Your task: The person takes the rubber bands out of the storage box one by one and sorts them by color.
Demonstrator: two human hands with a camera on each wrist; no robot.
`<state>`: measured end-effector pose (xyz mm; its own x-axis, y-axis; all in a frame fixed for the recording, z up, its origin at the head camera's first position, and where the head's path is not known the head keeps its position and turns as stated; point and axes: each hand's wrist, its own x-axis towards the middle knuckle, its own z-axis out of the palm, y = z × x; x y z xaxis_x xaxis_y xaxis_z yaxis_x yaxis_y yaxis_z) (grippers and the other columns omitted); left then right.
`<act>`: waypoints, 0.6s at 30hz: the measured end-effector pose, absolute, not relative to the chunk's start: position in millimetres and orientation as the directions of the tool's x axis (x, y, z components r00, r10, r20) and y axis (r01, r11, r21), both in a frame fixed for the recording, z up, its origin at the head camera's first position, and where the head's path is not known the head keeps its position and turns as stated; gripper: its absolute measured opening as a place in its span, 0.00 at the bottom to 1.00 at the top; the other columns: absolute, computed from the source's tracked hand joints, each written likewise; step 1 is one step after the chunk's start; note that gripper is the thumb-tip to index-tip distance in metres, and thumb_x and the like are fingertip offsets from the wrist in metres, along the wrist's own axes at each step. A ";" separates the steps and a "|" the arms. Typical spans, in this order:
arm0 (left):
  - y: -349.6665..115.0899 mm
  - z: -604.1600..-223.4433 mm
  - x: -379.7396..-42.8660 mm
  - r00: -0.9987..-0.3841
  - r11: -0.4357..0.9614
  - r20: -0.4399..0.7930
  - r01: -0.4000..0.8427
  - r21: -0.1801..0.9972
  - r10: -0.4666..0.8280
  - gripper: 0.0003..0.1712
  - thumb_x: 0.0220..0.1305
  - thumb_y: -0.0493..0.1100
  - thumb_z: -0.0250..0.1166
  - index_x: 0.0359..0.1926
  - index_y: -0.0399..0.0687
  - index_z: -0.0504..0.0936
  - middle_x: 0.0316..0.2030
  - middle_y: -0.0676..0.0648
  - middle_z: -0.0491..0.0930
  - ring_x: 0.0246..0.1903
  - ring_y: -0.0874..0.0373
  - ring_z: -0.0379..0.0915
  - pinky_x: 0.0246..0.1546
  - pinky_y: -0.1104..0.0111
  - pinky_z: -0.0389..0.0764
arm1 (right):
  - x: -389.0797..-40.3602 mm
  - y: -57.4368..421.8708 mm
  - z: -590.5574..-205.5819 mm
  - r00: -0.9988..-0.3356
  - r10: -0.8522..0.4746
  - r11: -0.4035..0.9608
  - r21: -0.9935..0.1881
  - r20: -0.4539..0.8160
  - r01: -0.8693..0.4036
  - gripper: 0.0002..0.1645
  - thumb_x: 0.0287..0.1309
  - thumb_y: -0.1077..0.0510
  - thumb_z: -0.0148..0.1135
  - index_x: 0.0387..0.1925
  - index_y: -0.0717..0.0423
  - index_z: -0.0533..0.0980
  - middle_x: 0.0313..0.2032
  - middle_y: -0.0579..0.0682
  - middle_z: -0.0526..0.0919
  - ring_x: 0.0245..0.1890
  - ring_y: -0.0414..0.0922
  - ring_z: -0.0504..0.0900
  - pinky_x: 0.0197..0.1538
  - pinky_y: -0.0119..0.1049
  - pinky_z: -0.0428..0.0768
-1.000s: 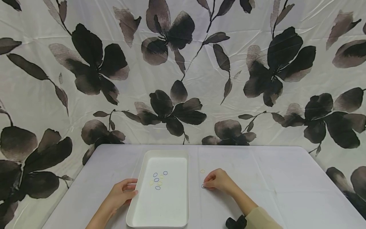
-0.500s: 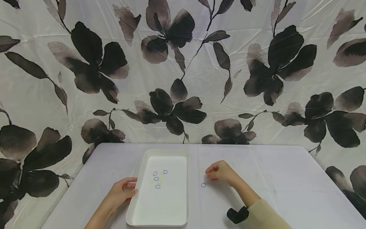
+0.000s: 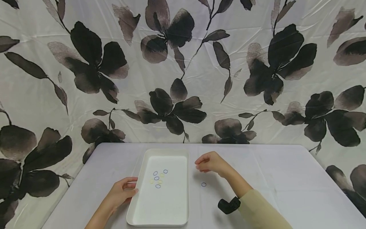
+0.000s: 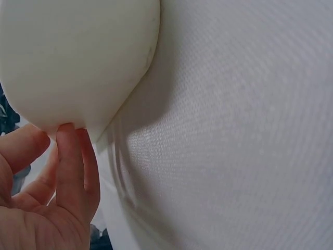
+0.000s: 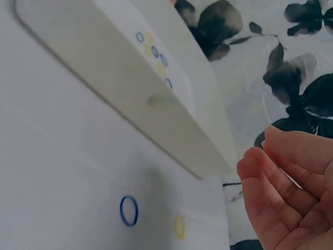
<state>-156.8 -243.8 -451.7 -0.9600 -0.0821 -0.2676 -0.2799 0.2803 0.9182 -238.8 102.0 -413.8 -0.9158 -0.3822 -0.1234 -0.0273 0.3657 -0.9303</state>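
A white tray (image 3: pixel 160 210) lies on the table, with several blue and yellow rings (image 3: pixel 158 186) on its floor. My left hand (image 3: pixel 121 192) holds the tray's left edge; in the left wrist view its fingertips (image 4: pixel 67 133) touch the tray wall. To the right of the tray, my right hand (image 3: pixel 213 163) hovers over the table with loosely bent fingers, and nothing shows between them. A blue ring (image 3: pixel 204 184) lies on the cloth below that hand. Near it the right wrist view shows a yellow ring (image 5: pixel 179 227), which the hand covers in the head view.
White cloth covers the table (image 3: pixel 274 178). A floral curtain (image 3: pixel 177 79) hangs behind its far edge. Black camera gear (image 3: pixel 229 205) sits at the right wrist. The tray's raised side wall (image 5: pixel 119 94) stands between the right hand and the rings inside.
My right hand has left the blue ring on the cloth, passed beside the yellow ring and moved up and leftward toward the tray's far right side. The left hand has stayed put.
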 end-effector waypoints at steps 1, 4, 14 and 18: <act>-244.0 -451.8 -156.9 -0.961 0.283 -0.265 -0.276 0.918 -0.078 0.28 0.54 0.27 0.63 0.57 0.31 0.70 0.43 0.38 0.76 0.34 0.53 0.77 0.31 0.61 0.79 | -239.7 99.2 -412.3 -0.915 -0.384 0.363 -0.932 -0.126 -0.024 0.14 0.51 0.65 0.65 0.39 0.72 0.78 0.27 0.51 0.83 0.26 0.42 0.80 0.35 0.39 0.81; -244.3 -451.8 -157.0 -0.962 0.286 -0.262 -0.272 0.919 -0.075 0.28 0.53 0.28 0.64 0.57 0.31 0.69 0.43 0.38 0.76 0.34 0.53 0.77 0.31 0.61 0.80 | -242.4 91.2 -408.8 -0.914 -0.381 0.346 -0.938 -0.139 -0.001 0.13 0.51 0.66 0.65 0.39 0.72 0.78 0.27 0.51 0.83 0.26 0.43 0.80 0.35 0.38 0.81; -246.6 -452.0 -155.9 -0.963 0.303 -0.264 -0.270 0.914 -0.063 0.28 0.55 0.30 0.64 0.58 0.32 0.69 0.44 0.38 0.76 0.35 0.52 0.77 0.32 0.60 0.79 | -248.1 69.1 -405.0 -0.912 -0.375 0.297 -0.954 -0.163 0.049 0.14 0.51 0.67 0.65 0.40 0.73 0.78 0.26 0.50 0.82 0.25 0.41 0.80 0.34 0.36 0.81; -247.1 -451.9 -156.1 -0.962 0.299 -0.265 -0.272 0.915 -0.062 0.28 0.55 0.30 0.64 0.58 0.31 0.69 0.44 0.38 0.76 0.35 0.52 0.77 0.32 0.60 0.80 | -250.2 61.2 -404.9 -0.911 -0.380 0.305 -0.951 -0.160 0.040 0.13 0.50 0.67 0.66 0.39 0.72 0.78 0.26 0.50 0.82 0.25 0.41 0.80 0.34 0.37 0.82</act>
